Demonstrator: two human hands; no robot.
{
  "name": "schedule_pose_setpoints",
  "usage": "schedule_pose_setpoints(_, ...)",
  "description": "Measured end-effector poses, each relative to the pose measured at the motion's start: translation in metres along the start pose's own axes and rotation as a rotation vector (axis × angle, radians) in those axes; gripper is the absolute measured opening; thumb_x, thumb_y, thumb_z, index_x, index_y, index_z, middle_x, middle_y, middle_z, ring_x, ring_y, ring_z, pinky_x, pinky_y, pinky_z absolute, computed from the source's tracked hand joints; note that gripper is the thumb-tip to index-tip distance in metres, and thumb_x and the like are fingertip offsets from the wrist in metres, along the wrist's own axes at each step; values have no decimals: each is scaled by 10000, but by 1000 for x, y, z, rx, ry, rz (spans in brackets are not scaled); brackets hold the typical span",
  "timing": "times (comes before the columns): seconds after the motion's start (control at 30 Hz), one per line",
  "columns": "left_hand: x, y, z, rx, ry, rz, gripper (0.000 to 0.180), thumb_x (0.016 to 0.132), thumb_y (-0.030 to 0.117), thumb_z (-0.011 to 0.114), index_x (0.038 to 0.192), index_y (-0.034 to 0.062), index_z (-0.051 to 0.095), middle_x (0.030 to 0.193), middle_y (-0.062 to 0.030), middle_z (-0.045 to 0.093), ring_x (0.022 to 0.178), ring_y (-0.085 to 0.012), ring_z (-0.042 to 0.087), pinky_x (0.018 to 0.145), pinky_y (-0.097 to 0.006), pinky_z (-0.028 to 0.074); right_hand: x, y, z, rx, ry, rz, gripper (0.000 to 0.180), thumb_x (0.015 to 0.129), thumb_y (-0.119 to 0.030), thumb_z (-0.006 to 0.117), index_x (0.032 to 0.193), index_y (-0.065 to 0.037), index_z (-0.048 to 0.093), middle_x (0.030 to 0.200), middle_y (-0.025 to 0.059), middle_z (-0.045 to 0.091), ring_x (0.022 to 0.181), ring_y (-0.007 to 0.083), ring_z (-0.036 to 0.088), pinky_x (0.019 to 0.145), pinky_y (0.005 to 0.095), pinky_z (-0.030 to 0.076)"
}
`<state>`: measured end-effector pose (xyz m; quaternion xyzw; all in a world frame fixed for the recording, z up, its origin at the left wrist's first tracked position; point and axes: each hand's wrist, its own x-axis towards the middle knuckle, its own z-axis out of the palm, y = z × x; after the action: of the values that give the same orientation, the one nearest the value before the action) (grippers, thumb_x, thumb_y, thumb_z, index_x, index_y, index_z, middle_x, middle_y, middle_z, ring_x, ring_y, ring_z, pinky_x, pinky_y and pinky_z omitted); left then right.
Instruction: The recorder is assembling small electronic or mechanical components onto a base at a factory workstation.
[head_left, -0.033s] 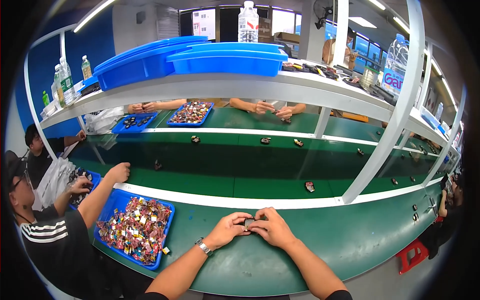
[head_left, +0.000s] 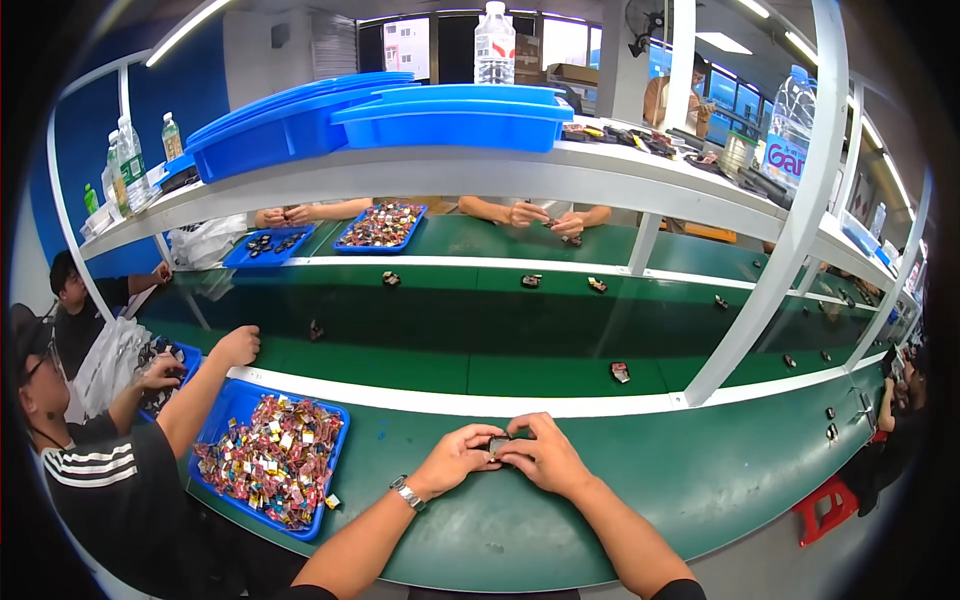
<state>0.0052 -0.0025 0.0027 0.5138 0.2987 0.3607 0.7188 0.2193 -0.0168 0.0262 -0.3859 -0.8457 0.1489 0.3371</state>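
Note:
Between my two hands, just above the green bench top, is a small dark plastic casing (head_left: 497, 446) with a grey inner face. My left hand (head_left: 452, 462), with a metal watch on its wrist, grips the casing's left side between thumb and fingers. From the other side my right hand (head_left: 546, 456) pinches it, fingers bent over the top and thumb at the near edge. The fingers cover much of the piece, so its details are hidden. Left of my hands stands a blue tray (head_left: 345, 440) heaped with small red, yellow and white parts; one loose part (head_left: 333, 501) lies beside its right rim.
Beyond a white rail (head_left: 480, 403) runs a green conveyor belt (head_left: 430, 340) carrying several small assemblies, one nearby (head_left: 620, 372). A white post (head_left: 765, 230) rises at right, holding a shelf with blue bins (head_left: 450, 122). A co-worker's arm (head_left: 205, 385) reaches across at left.

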Motion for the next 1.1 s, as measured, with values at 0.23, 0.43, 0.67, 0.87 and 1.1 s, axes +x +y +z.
schedule_pose_setpoints(0.23, -1, 2, 0, 64, -41, 18, 429, 921, -53, 543, 1341, -23, 461, 1260, -135, 564, 1114, -171, 602, 949, -301, 529, 0, 1, -1, 130, -55, -11, 110, 855, -124, 702, 964, -127, 718, 1327, 106, 527, 1263, 317, 462, 1009, 409, 446)
schedule_pose_setpoints(0.43, 0, -4, 0, 81, -58, 22, 448, 897, -90, 553, 1332, -22, 474, 1245, -125, 566, 1116, -168, 600, 958, -302, 521, -1, 1, 5, 191, -75, 80, 99, 894, -163, 659, 950, -89, 693, 1312, 96, 542, 1242, 298, 483, 992, 393, 454)
schedule_pose_setpoints(0.67, 0, -1, -6, -79, -65, -68, 462, 915, -53, 561, 1363, -15, 456, 1259, -131, 564, 1137, -190, 595, 996, -331, 514, -2, -2, 10, 177, -39, 90, 99, 891, -161, 652, 941, -82, 687, 1250, 89, 581, 1197, 284, 518, 952, 385, 475)
schedule_pose_setpoints(0.87, -1, 3, -3, 90, -97, 18, 434, 953, -17, 531, 1378, -26, 445, 1261, -126, 566, 1141, -198, 595, 1012, -348, 513, -2, -3, 12, 142, 13, 72, 111, 886, -155, 662, 943, -65, 692, 1221, 101, 596, 1182, 285, 527, 955, 393, 472)
schedule_pose_setpoints(1.1, -1, 1, 0, 16, -69, -41, 366, 975, -16, 486, 1340, -29, 470, 1236, -131, 583, 1129, -194, 597, 985, -349, 531, -4, -3, 6, 223, -40, 90, 114, 899, -170, 643, 943, -76, 691, 1249, 80, 579, 1197, 280, 513, 968, 386, 459)
